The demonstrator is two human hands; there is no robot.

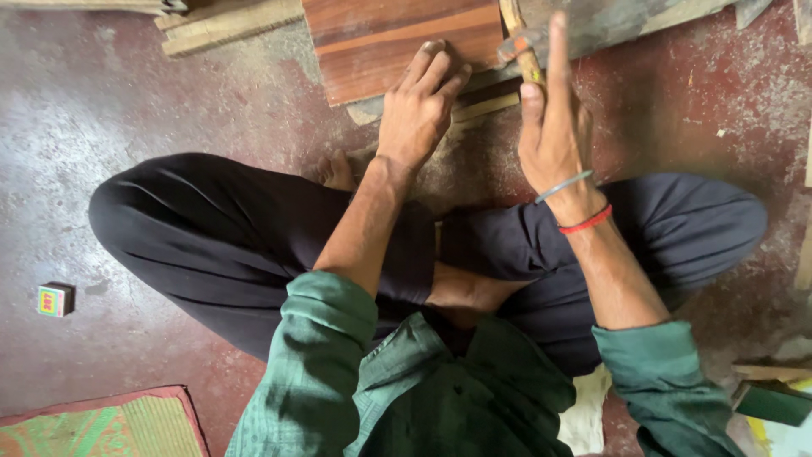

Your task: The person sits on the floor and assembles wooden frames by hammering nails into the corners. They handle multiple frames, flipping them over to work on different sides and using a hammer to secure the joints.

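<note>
At the top centre of the frame, the left hand (420, 106) lay flat, fingers stretched out and pressed together, on the lower edge of a reddish-brown wooden board (397, 42) resting on the floor. Just right of it, the right hand (554, 127) was wrapped around the wooden handle of a hammer (526, 49), the index finger pointing straight up along it; the metal head showed near the board's right corner, and whether it touched the wood could not be told. A narrow wooden strip (484, 106) lay between the two hands, partly hidden under them. A grey band and a red thread (585, 222) circled the right wrist.

The person sat cross-legged in black trousers (211, 228) that filled the middle of the frame, a bare foot (338, 172) showing just beside the left wrist. The dark red floor (101, 110) was dusty around the board. A plank (233, 25) lay in the upper left, well apart from the hands. A small colourful box (55, 300) sat at the left edge, a green woven mat (110, 427) in the lower left corner, and a dark green flat object (774, 402) at the lower right.
</note>
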